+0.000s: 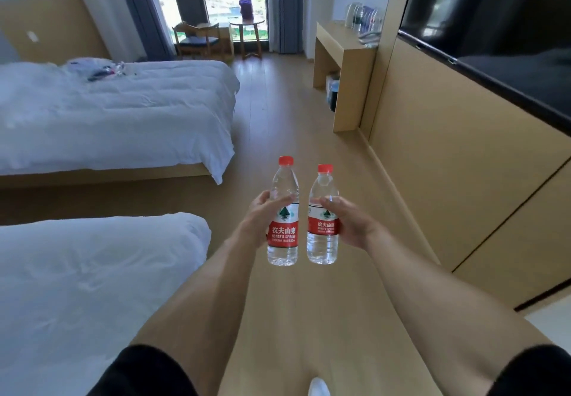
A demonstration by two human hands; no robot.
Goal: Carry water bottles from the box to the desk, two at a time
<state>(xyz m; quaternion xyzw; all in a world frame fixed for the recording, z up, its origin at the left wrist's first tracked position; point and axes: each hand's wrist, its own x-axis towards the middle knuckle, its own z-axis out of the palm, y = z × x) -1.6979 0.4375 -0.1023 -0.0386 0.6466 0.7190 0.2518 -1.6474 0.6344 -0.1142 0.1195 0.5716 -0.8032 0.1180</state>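
Red-capped clear plastic water bottles (282,213) (323,216) travelling upright; left hand (259,219), right hand (349,225) fingers gripping one each. Next: reaching light wooden counter (346,52) ahead.

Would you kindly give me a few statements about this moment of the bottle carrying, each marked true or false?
1. Each hand holds one water bottle. True: the left hand grips the left bottle and the right hand grips the right bottle.
2. Both bottles are held upright. True.
3. The bottle caps are blue. False: both caps are red.
4. The bottles are already standing on the desk. False: they are held in the air above the floor, and the desk is farther ahead on the right.
5. A bed lies to the person's right. False: the beds are on the left.
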